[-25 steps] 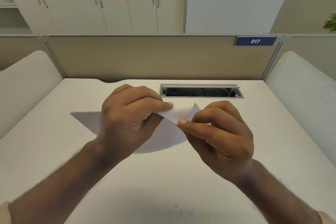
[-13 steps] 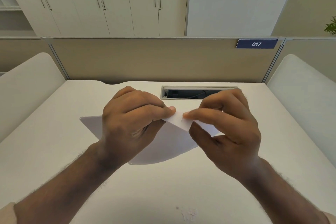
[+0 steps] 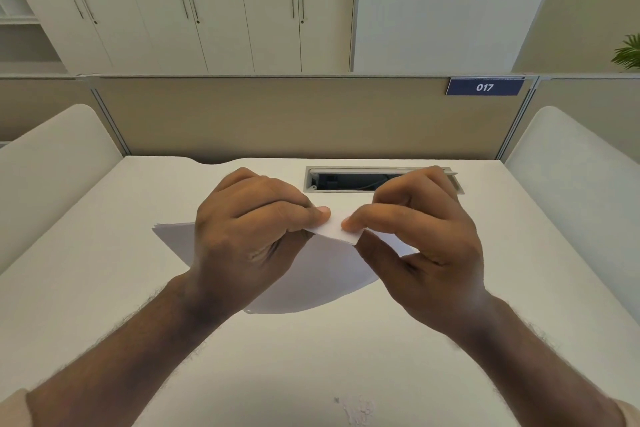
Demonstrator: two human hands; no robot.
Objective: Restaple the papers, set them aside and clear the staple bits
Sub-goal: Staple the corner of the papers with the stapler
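A thin stack of white papers (image 3: 311, 281) is held above the white desk (image 3: 104, 288), bowed downward in the middle. My left hand (image 3: 249, 239) pinches its raised corner between thumb and forefinger. My right hand (image 3: 422, 246) pinches the same corner from the right, thumb tip almost touching my left thumb. No staple shows at the corner; the fingers cover it. No stapler is in view.
An open cable slot (image 3: 349, 180) is cut into the desk just behind my hands. A beige partition (image 3: 277, 118) with a blue "017" plate (image 3: 484, 87) closes the back. A scuffed patch with small white flecks (image 3: 356, 407) lies near the front edge.
My right hand rose and turned over the paper corner, closing in on my left thumb. The papers lifted slightly and bowed more. My left hand kept its grip.
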